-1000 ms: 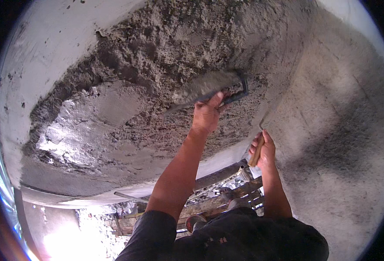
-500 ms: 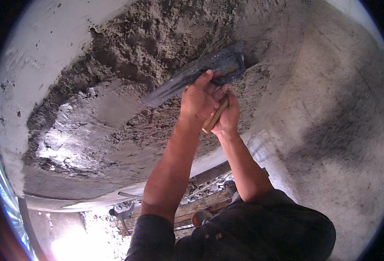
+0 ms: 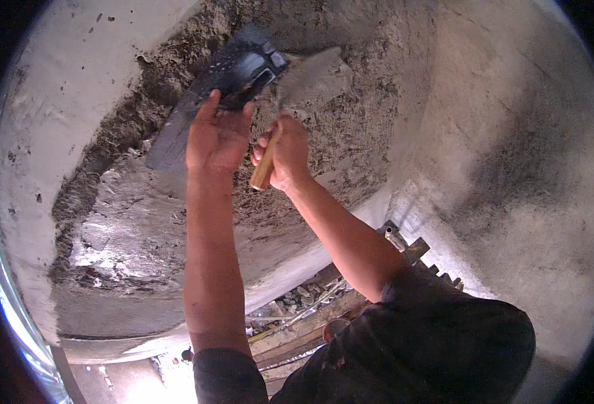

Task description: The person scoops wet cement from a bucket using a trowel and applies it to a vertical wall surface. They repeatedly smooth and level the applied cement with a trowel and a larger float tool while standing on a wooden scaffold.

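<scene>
My left hand (image 3: 219, 141) holds a long dark plastering float (image 3: 182, 124) by its handle side, the float slanting across the rough wall. Its fingers reach up onto the float's back, partly hidden around the black handle (image 3: 260, 82). Close to its right, my right hand (image 3: 290, 151) is closed round the wooden handle of a trowel (image 3: 263, 174). The trowel's grey, mortar-coloured blade (image 3: 316, 79) lies near or against the wall, hard to tell apart from it. Wet, coarse mortar (image 3: 351, 128) covers the surface around both tools.
Smooth pale plaster (image 3: 48, 114) borders the rough patch on the left, and a grey wall (image 3: 512, 155) curves round on the right. Below are wooden planks (image 3: 297, 340), rubble (image 3: 297, 299), a reddish-rimmed container (image 3: 336, 328) and a metal pipe end (image 3: 392, 234).
Both hands have moved left and separated slightly. The float has shifted left and tilted more steeply. The trowel's blade now shows beyond my right hand, against the mortar.
</scene>
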Motion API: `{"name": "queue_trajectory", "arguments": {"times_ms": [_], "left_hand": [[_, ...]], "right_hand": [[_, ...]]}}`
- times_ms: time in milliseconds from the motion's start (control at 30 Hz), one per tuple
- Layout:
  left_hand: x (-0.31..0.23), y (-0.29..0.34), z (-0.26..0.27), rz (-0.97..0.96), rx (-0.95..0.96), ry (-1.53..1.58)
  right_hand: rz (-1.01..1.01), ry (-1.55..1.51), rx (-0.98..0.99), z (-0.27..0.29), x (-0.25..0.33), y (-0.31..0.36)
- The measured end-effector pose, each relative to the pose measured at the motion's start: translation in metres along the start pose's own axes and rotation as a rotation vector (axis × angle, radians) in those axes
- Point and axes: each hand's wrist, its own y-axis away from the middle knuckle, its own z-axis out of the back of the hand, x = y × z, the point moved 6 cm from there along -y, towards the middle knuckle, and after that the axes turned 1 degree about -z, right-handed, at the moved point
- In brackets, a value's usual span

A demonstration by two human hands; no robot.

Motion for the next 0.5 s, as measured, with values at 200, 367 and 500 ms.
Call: {"name": "queue_trajectory", "arguments": {"times_ms": [200, 367, 500], "left_hand": [[-0.061, 0.033, 0.014, -0.100, -0.068, -0.029], [-0.116, 0.053, 0.026, -0.223, -0.142, -0.084], [-0.165, 0.092, 0.026, -0.321, -0.180, -0.115]], "right_hand": [[0.037, 0.141, 0.006, -0.049, -0.040, 0.016], [0.045, 0.140, 0.005, -0.081, -0.082, 0.019], [-0.024, 0.164, 0.051, -0.100, -0.137, 0.034]]}}
